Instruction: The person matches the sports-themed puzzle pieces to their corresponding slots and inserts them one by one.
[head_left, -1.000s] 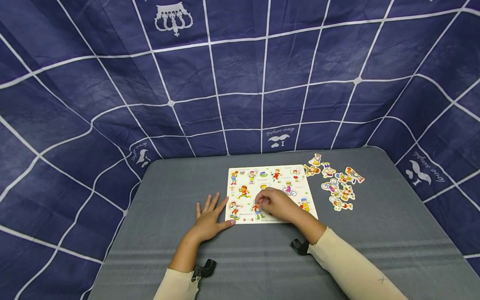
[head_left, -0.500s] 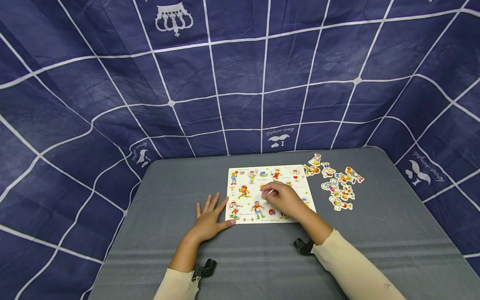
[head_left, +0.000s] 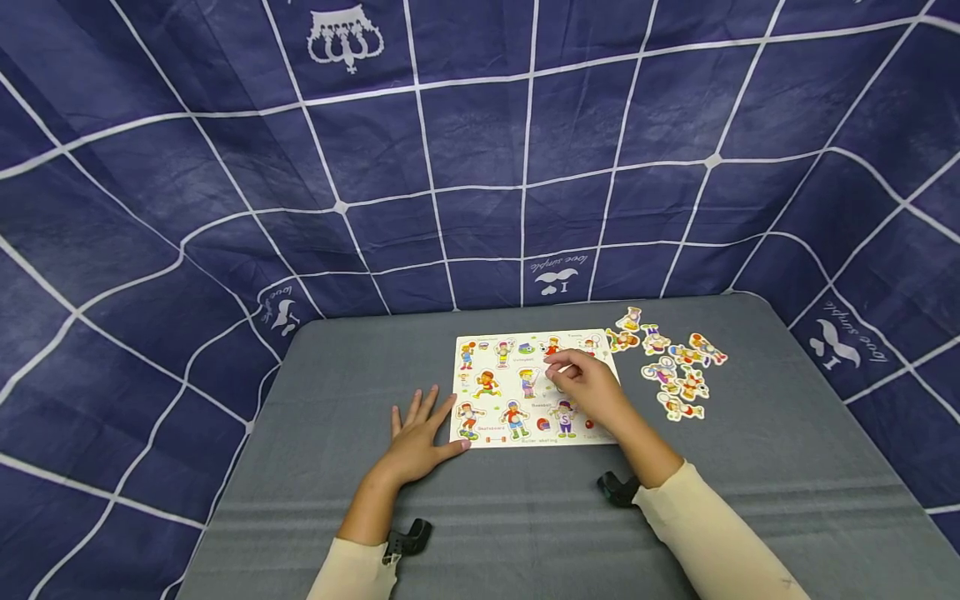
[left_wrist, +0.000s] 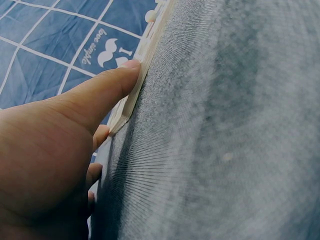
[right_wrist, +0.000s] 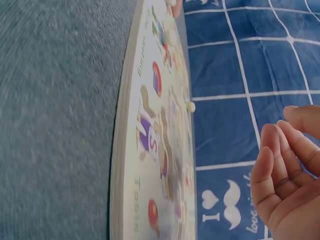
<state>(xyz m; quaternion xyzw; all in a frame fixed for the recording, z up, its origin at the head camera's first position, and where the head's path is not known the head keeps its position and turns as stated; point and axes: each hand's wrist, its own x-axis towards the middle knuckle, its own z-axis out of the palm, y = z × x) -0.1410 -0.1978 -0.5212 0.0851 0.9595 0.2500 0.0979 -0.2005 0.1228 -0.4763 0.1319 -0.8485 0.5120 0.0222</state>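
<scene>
A white picture puzzle board (head_left: 507, 385) with figures of sports players lies flat on the grey table. My left hand (head_left: 412, 446) rests with fingers spread at its left side; in the left wrist view the thumb (left_wrist: 112, 87) lies over the board's edge. Above the right half of the board is my right hand (head_left: 588, 387), fingers loosely bent, with nothing seen between thumb and fingers (right_wrist: 272, 155) in the right wrist view. A roller skater piece (head_left: 515, 419) with a round peg (right_wrist: 170, 37) sits in the board. The figure with an S (right_wrist: 150, 142) shows as a hollow.
Several loose puzzle pieces lie in a cluster right of the board, among them a cyclist piece (head_left: 662, 372) and a piece (head_left: 681, 407) at the near end. A blue curtain (head_left: 480, 217) with white lines stands behind the table (head_left: 352, 367).
My right hand has moved right from the roller skater piece across the board, uncovering the roller skater, the baseball figure and the S figure. My left hand stays where it was.
</scene>
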